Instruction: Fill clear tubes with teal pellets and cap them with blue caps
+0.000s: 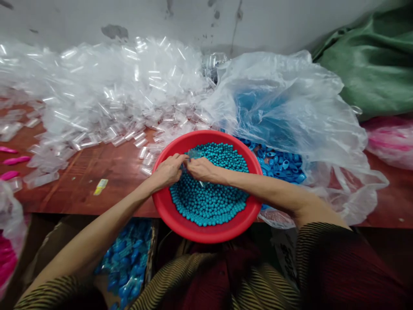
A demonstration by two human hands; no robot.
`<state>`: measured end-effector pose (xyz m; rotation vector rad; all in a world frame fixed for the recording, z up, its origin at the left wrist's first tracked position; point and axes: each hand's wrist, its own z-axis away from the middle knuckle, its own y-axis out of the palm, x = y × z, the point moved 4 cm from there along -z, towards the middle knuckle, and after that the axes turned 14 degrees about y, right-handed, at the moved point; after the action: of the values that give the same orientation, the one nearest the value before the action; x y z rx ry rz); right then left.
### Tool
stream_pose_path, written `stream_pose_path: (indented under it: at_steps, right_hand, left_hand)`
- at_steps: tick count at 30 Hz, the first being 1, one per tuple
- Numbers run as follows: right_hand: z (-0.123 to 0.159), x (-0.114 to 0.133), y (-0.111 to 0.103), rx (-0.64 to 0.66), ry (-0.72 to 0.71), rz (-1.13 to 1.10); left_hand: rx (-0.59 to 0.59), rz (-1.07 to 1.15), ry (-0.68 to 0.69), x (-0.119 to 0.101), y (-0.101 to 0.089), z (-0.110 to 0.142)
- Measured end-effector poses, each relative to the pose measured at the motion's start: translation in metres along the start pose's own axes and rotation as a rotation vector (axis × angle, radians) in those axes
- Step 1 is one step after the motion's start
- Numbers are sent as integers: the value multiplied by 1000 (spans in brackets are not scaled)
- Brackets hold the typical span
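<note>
A red plastic basin [206, 235] stands at the table's front edge, holding a mass of small round turquoise beads [209, 206]. Over the beads my two hands meet, fingertips nearly touching. My left hand [170, 171] is closed in a pinch at the basin's left side; what lies between its fingers is hidden. My right hand [202, 169] is curled closed beside it. A clear plastic tube [194, 153] shows just beyond the right hand's fingers and seems held by them. Another clear glint appears below that hand, too small to make out.
Clear plastic tubes [112, 86] are heaped along the wall at left. Right of the basin, blue plastic pieces [284, 165] spill from a transparent bag [322, 103]. A box of bagged blue pieces [129, 258] stands below the table [87, 172]. A green sack [374, 73] sits far right.
</note>
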<state>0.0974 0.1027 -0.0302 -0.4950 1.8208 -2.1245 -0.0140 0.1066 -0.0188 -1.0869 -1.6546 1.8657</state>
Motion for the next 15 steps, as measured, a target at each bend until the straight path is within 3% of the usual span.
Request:
stream_pose_path:
  at_steps: [3,8,12,15]
  right_hand:
    - [7,-25,-12,16,97,-271]
    - [22,-42,-10,261,240,-981]
    - [35,-40,-10,310,198,-1125]
    - [40,-38,-11,362,188,-1113]
  left_hand:
    - [-55,68,28,-6,1,-5]
    - [-110,168,-47,-18,5,-14]
    - [-6,298,-95,-24,8,-15]
    - [23,530,-130,-26,6,-15]
